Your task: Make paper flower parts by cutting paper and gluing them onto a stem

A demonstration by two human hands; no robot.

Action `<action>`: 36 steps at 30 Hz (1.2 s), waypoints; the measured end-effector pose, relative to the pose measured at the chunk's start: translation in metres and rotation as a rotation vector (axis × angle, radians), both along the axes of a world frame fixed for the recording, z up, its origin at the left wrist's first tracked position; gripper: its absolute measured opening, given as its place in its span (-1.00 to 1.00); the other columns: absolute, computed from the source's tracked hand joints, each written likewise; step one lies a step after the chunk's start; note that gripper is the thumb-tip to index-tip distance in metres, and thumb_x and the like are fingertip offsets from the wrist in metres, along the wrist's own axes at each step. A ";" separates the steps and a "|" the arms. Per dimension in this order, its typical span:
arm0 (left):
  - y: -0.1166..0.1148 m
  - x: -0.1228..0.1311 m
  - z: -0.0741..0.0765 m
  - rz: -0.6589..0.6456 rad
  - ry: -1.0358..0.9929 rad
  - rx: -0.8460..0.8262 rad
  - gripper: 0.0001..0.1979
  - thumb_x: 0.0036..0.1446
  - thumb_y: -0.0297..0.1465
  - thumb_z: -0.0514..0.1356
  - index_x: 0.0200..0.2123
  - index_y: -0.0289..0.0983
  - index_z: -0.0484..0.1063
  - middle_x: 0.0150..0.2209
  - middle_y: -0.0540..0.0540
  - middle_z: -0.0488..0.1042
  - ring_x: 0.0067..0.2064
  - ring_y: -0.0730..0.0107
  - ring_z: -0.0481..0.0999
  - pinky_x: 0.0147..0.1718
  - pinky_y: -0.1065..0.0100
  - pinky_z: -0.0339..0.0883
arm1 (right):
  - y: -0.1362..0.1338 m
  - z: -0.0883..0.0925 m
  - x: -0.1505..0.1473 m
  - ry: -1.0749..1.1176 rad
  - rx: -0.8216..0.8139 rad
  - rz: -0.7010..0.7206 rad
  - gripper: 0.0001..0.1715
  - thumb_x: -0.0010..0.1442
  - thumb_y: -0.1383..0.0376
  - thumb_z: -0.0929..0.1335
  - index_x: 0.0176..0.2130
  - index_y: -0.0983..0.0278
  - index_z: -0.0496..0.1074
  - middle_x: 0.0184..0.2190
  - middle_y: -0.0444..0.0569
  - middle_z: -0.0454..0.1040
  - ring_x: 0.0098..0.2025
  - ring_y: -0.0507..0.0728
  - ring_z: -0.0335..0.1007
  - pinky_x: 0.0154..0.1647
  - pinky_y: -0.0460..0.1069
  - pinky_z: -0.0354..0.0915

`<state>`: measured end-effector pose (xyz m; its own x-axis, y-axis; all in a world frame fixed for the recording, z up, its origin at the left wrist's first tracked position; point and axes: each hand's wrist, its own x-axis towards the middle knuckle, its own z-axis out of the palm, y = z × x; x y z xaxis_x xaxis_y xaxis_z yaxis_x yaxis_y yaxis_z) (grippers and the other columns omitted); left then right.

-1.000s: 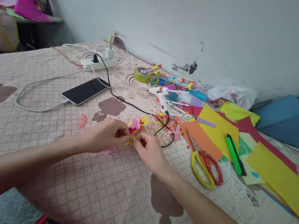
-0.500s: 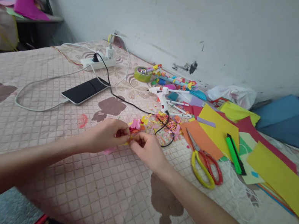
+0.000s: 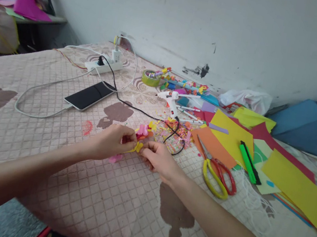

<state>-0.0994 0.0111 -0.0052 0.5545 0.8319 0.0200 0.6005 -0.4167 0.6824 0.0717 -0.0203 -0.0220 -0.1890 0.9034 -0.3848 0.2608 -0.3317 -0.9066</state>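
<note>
Between the fingertips of my two hands is a small yellow butterfly-shaped cutout (image 3: 138,147). My left hand (image 3: 113,142) is closed in a pinch on its left side. Close against its right side, my right hand (image 3: 160,159) has curled fingers, and what they hold, if anything, is hidden. Just behind the fingertips lie a pink cutout (image 3: 143,129) and red and orange pieces. Another pink cutout (image 3: 114,158) shows under my left hand. Small colourful paper scraps (image 3: 171,133) are scattered beyond my right hand.
Scissors (image 3: 216,173), a green cutter (image 3: 248,163) and yellow sheets (image 3: 296,187) lie to the right. A white glue gun (image 3: 172,102) trails a black cord. A phone (image 3: 90,95) is cabled to a power strip (image 3: 103,67). Green tape (image 3: 151,78) sits near the wall.
My right fingertips have shifted slightly right, away from my left ones, and more of the yellow cutout now shows. My left hand stays nearly in place.
</note>
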 end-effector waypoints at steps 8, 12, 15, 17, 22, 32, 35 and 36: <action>-0.002 0.000 0.001 -0.005 0.003 0.000 -0.83 0.03 -0.39 0.07 -0.52 -0.31 0.39 -0.57 0.04 0.38 -0.53 0.56 0.27 -0.54 0.50 0.10 | 0.002 -0.003 0.001 -0.068 0.111 0.017 -0.86 -0.03 0.33 0.27 -0.59 0.27 0.24 -0.73 -0.27 0.18 -0.72 -0.10 0.00 -0.72 -0.16 -0.09; -0.002 0.000 0.001 -0.004 -0.008 0.001 -0.83 0.03 -0.39 0.07 -0.52 -0.31 0.38 -0.57 0.03 0.38 -0.53 0.55 0.27 -0.54 0.50 0.11 | 0.003 -0.003 0.001 -0.086 0.152 0.004 -0.84 -0.02 0.33 0.27 -0.60 0.27 0.23 -0.74 -0.27 0.16 -0.71 -0.09 0.00 -0.71 -0.16 -0.09; -0.002 0.000 0.000 0.002 -0.017 0.004 -0.83 0.03 -0.38 0.07 -0.52 -0.31 0.38 -0.57 0.03 0.39 -0.53 0.56 0.27 -0.55 0.50 0.11 | 0.003 -0.002 0.000 -0.058 0.126 -0.008 -0.85 -0.03 0.34 0.27 -0.59 0.27 0.23 -0.73 -0.27 0.17 -0.71 -0.10 0.00 -0.73 -0.17 -0.12; -0.002 0.000 0.000 0.005 -0.019 0.003 -0.83 0.03 -0.38 0.07 -0.52 -0.31 0.38 -0.56 0.03 0.39 -0.53 0.56 0.27 -0.55 0.50 0.11 | 0.003 -0.002 -0.001 -0.026 0.073 -0.021 -0.85 -0.03 0.36 0.27 -0.59 0.27 0.22 -0.73 -0.28 0.16 -0.73 -0.11 -0.02 -0.75 -0.17 -0.14; -0.002 0.000 0.001 0.002 -0.016 0.004 -0.84 0.03 -0.40 0.07 -0.51 -0.31 0.38 -0.57 0.04 0.38 -0.54 0.57 0.26 -0.54 0.50 0.10 | 0.003 -0.001 -0.004 0.048 -0.047 -0.044 -0.86 0.00 0.39 0.26 -0.57 0.27 0.23 -0.74 -0.30 0.17 -0.77 -0.12 -0.08 -0.80 -0.18 -0.20; 0.000 -0.004 -0.002 -0.006 -0.036 -0.003 -0.82 0.05 -0.39 0.06 -0.52 -0.31 0.38 -0.56 0.04 0.40 -0.53 0.56 0.27 -0.54 0.50 0.10 | 0.001 0.001 0.010 0.072 0.018 -0.078 -0.71 0.13 0.19 0.25 -0.54 0.29 0.28 -0.71 -0.27 0.15 -0.76 -0.13 -0.06 -0.79 -0.19 -0.20; 0.001 -0.006 -0.003 -0.001 -0.019 -0.008 -0.80 0.07 -0.37 0.06 -0.52 -0.31 0.38 -0.57 0.04 0.41 -0.54 0.56 0.27 -0.55 0.50 0.10 | 0.002 -0.004 0.014 0.020 0.102 -0.079 -0.74 0.12 0.20 0.25 -0.53 0.28 0.28 -0.72 -0.28 0.13 -0.75 -0.11 -0.06 -0.78 -0.18 -0.16; 0.001 -0.007 -0.003 0.003 -0.010 -0.011 -0.80 0.08 -0.36 0.06 -0.51 -0.31 0.39 -0.56 0.04 0.41 -0.54 0.56 0.28 -0.55 0.49 0.10 | 0.002 -0.006 0.014 -0.005 0.140 -0.066 -0.74 0.11 0.20 0.26 -0.53 0.28 0.28 -0.72 -0.28 0.13 -0.74 -0.11 -0.04 -0.77 -0.17 -0.14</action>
